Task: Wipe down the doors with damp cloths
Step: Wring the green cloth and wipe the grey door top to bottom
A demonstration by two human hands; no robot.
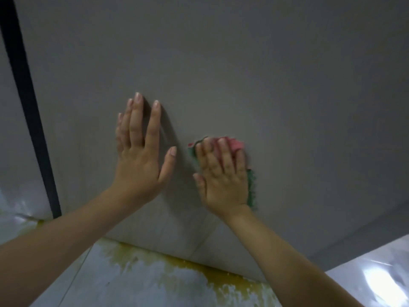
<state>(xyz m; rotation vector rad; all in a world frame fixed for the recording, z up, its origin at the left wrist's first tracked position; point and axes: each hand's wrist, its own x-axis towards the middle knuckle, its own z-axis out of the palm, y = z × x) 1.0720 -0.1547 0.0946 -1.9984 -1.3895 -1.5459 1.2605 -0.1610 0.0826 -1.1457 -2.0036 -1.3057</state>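
Observation:
A plain grey door (243, 74) fills most of the view. My left hand (141, 156) lies flat against it with the fingers spread and nothing in it. To its right, my right hand (223, 176) presses a pink and green cloth (251, 187) flat onto the door. The cloth shows pink above my fingertips and green along the right side of my palm; the rest is hidden under the hand.
A black vertical strip (26, 103) runs down the door's left side. Below the door lies a glossy pale floor (143, 282) with a yellow stain (221, 275) along the door's bottom edge. A bright reflection sits at the lower right.

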